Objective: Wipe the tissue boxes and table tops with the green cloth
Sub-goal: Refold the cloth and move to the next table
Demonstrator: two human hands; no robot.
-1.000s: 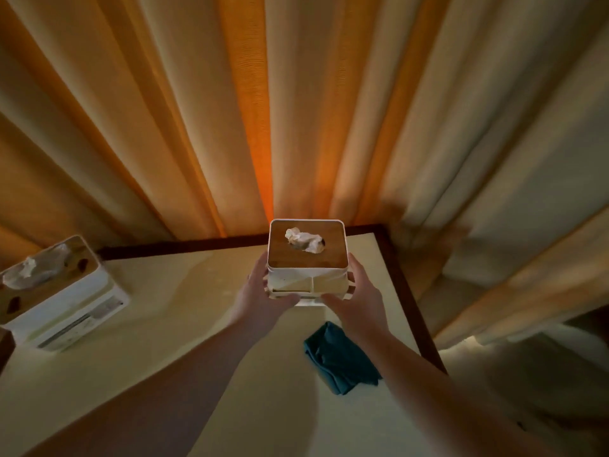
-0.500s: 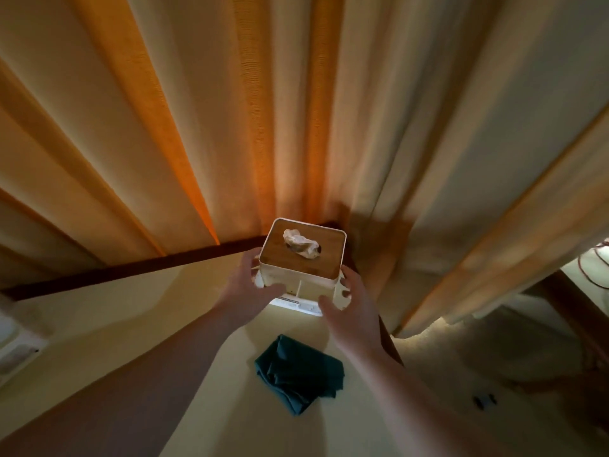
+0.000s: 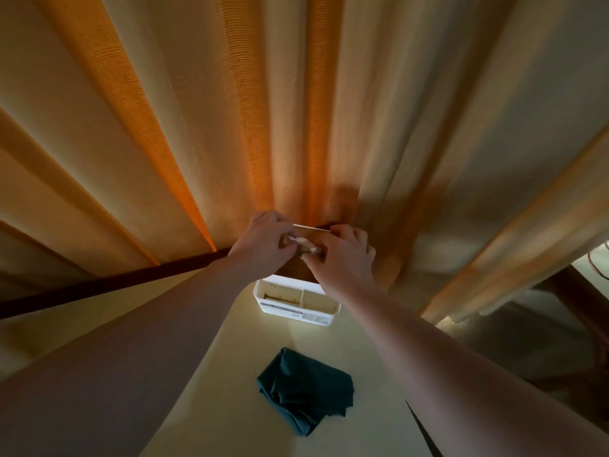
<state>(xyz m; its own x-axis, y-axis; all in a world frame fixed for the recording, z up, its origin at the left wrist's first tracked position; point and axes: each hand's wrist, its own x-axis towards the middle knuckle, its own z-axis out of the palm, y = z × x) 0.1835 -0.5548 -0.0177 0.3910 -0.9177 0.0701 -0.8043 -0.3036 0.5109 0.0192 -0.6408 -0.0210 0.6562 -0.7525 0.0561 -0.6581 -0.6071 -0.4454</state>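
I'm pinching the white tissue [image 3: 301, 244] with both hands, left hand [image 3: 263, 244] and right hand [image 3: 342, 255] curled on it over the wood-look lid of the tissue box [image 3: 293, 300]. The box is sitting under my hands at the table's [image 3: 230, 407] far edge, against the curtain [image 3: 296, 110]. The green cloth [image 3: 304, 389] is lying crumpled nearer me than my hands, untouched.

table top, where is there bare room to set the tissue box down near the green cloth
The table top shows bare between the tissue box and the green cloth, and left of the cloth up to the dark back edge. It is crowded at the far corner, where the left hand and right hand work on the box against the curtain.
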